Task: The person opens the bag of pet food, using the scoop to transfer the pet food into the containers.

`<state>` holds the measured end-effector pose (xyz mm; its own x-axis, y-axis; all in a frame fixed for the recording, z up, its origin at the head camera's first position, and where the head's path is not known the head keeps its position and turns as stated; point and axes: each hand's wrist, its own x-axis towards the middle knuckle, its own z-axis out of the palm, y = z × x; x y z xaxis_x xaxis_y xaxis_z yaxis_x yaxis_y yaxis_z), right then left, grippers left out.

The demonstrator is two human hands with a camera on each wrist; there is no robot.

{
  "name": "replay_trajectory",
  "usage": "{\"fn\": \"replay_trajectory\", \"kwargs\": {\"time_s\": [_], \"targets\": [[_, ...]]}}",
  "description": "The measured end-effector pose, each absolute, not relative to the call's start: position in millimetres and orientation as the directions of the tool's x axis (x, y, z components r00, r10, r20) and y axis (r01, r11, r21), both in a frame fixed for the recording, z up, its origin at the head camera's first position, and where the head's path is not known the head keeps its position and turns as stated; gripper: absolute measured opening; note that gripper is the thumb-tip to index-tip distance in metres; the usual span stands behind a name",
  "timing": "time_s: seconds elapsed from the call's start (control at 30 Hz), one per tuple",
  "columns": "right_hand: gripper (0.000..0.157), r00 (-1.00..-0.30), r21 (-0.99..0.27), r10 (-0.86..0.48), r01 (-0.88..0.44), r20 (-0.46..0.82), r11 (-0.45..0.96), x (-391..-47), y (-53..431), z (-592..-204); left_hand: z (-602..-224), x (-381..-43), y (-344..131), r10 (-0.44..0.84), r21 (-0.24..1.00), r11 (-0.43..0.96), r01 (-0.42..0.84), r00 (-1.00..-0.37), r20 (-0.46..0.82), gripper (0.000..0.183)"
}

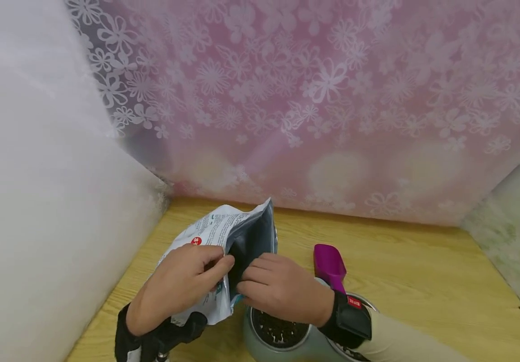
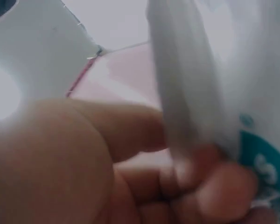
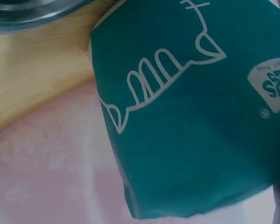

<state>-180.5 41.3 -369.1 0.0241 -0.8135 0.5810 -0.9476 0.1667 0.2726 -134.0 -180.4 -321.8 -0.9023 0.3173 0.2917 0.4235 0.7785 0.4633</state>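
A pet food bag (image 1: 205,229), whitish with small print on one side, leans over the wooden table with its silvery mouth spread apart. The left hand (image 1: 180,279) pinches the near edge of that mouth between thumb and fingers. Its curled fingertips show against the bag (image 2: 266,70) in the left wrist view. At the opposite edge, the right hand (image 1: 284,289) grips with bent fingers, their tips partly hidden. The right wrist view shows the bag's teal face (image 3: 177,158) with a white cat outline, and no right fingers. What lies inside the bag is too dark to tell.
Below the right hand stands a grey-green double pet bowl (image 1: 260,347) with dark bits in it. A magenta scoop (image 1: 329,261) lies behind the bowl, its handle over the rim. The wooden table (image 1: 422,281) meets a pink flowered curtain (image 1: 287,100) at the back.
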Motion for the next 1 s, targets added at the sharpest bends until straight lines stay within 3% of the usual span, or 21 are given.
{"fn": "replay_trajectory", "kwargs": {"time_s": [0.13,0.3,0.53,0.67,1.0], "targets": [[0.020,0.011,0.218,-0.760,-0.960,0.650,0.173,-184,23,-368,-316,-107,-194,0.146,0.455,0.833,0.316,-0.917,0.371,0.032],[0.014,0.013,0.197,-0.680,-0.961,0.733,0.193,-188,-5,-361,-314,-85,-201,0.021,0.418,0.891,0.177,-0.936,0.351,0.055],[0.013,0.041,0.213,-0.629,-0.956,0.777,0.202,-192,-35,-352,-310,-91,-212,-0.043,0.460,0.884,0.079,-0.967,0.250,0.022],[0.015,0.070,0.252,-0.638,-0.947,0.767,0.198,-195,-41,-349,-308,-91,-221,0.008,0.443,0.888,0.121,-0.969,0.248,0.016],[0.033,0.185,0.367,-0.612,-0.912,0.769,0.185,-203,-47,-351,-313,-87,-238,0.148,0.425,0.846,0.322,-0.907,0.394,0.027]]}}
